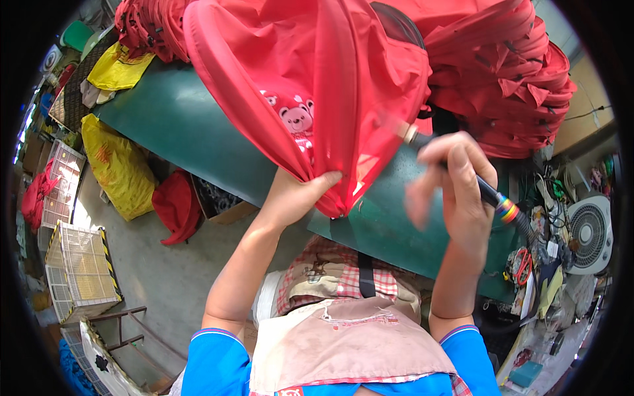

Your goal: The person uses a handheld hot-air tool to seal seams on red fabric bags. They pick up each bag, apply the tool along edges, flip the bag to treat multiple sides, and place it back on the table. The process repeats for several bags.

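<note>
A large red fabric cover (333, 86) with piped edges and a printed bear face rises in front of me; its folds gather to a narrow lower corner. Around that corner my left hand (300, 198) is closed, with the thumb pressed on the cloth. Just right of the cover, my right hand (459, 175) grips a black-handled, wand-like tool (489, 191) with a metal end and rainbow-coloured bands. The metal end points at the cover's right side and is blurred, so I cannot tell whether it touches. Some fingers of the right hand are smeared by motion.
More red covers are piled on the green table (172, 112) at the back right (502, 79) and back left (155, 30). A yellow bag (119, 168) and a cardboard box (228, 211) sit left of the table. A fan (589, 234) stands right, near tangled cords.
</note>
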`<state>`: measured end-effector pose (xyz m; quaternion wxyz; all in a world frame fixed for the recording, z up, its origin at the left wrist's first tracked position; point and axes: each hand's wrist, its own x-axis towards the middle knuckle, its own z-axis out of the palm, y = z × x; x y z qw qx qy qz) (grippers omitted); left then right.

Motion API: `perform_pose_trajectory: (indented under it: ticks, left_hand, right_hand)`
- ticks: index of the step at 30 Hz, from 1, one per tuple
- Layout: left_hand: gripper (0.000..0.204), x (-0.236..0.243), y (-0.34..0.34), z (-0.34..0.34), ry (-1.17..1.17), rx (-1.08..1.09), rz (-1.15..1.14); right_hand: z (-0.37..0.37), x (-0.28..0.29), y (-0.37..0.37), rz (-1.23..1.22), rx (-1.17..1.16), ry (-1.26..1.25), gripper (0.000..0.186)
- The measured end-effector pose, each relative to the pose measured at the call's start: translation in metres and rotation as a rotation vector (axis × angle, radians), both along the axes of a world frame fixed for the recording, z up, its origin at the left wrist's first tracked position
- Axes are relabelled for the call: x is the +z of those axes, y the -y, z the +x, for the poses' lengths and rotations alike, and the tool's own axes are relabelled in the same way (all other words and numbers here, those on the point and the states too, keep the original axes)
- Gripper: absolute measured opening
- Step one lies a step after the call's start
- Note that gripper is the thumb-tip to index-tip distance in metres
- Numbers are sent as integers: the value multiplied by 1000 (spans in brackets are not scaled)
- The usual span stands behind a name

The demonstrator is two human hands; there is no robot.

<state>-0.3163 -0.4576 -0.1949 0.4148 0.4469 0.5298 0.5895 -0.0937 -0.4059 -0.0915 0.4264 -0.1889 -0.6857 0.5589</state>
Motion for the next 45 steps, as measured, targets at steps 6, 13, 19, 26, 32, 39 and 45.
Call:
perform_pose_trajectory:
  ticks: [6,13,19,26,32,39,45]
  left_hand:
    - [44,-19,10,18,175,257,35]
    - [23,-26,23,0,86,475,226]
    - [21,-1,-14,0,-95,311,229]
    - [26,7,-23,3,-134,249,231]
    - [24,12,-21,14,-203,217,215]
    - [23,-1,-18,3,-166,256,258]
    - [27,-10,-13,0,-221,335,270]
  right_hand:
    - [-86,-61,-84,1135,-614,73,22]
    - [-50,-78,-102,879,-867,73,27]
    - [-4,-73,28,252,-255,35,29]
    - [-13,-91,48,495,-217,132,23]
    - [-32,-101,32,571,-291,149,16]
    - [-12,-14,5,-131,94,423,28]
    - [8,-44,-80,358,-566,-156,25]
